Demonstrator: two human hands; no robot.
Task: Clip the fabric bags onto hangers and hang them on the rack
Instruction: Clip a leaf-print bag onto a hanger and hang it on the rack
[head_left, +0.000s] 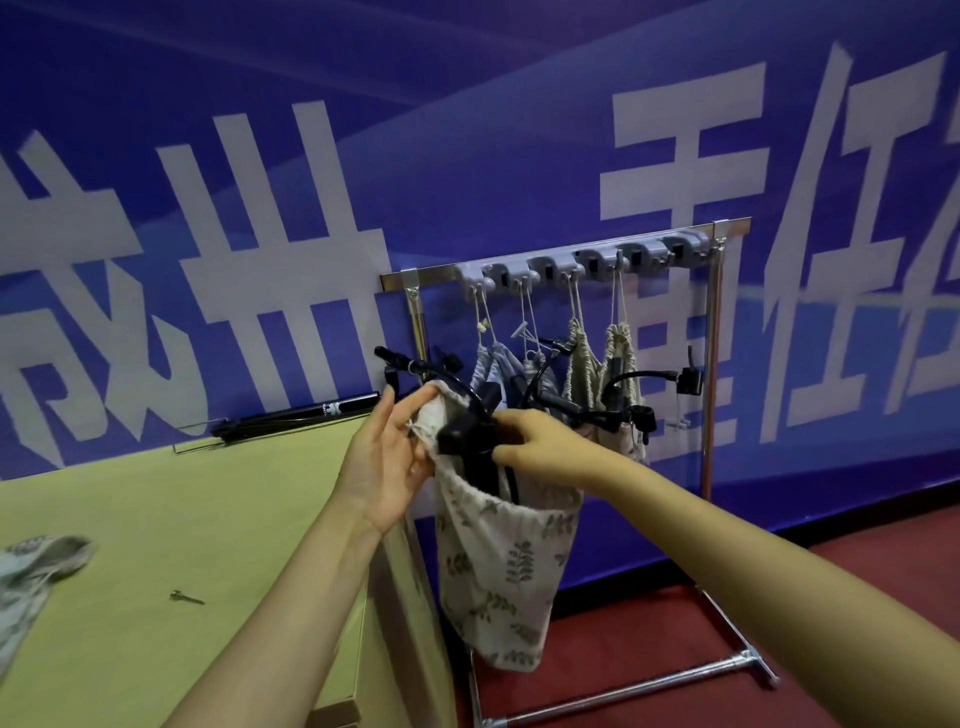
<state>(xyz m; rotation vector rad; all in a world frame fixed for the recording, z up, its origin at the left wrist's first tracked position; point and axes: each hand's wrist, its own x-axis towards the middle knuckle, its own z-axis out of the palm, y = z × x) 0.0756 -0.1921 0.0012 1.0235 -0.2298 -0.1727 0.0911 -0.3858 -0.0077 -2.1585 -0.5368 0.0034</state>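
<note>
Head view, some motion blur.

Left hand (384, 457): palm towards the camera, fingers up. Thumb and fingers pinch the rim of the bag (498, 561) at its 10 o'clock corner.

Right hand (540, 441): back towards the camera, fingers curled round the black hanger (467, 434) just beside its clip. Exact finger placement is lost in the blur. The hands sit at 9 and 3 o'clock of the clip, near each other.

Bag: pale cloth with a leaf print, mouth open. It hangs in the air at 6 o'clock of both hands, just off the 3 o'clock edge of the table (156, 519), in front of the lower left of the rack (711, 364). Part of the hanger dips into the mouth. Whether the clip bites the rim, cannot tell.

Rack: metal frame against the wall (467, 130), at 12 to 2 o'clock of the hands. A grey hook strip (582, 260) runs along its top bar. Hung bags (579, 364) dangle from the hooks by cords, with other hangers (639, 376), also black, crowded among them.

Table: yellow-green, filling the frame's 8 o'clock area. On it:
- a second bag (31, 571) at the 9 o'clock edge, partly cut off
- a small metal piece (187, 597) at 3 o'clock of that bag, well apart from it
- a black tube (296, 415) along the far edge by the wall

Wall: blue, with large white characters. Floor (649, 623): red.
</note>
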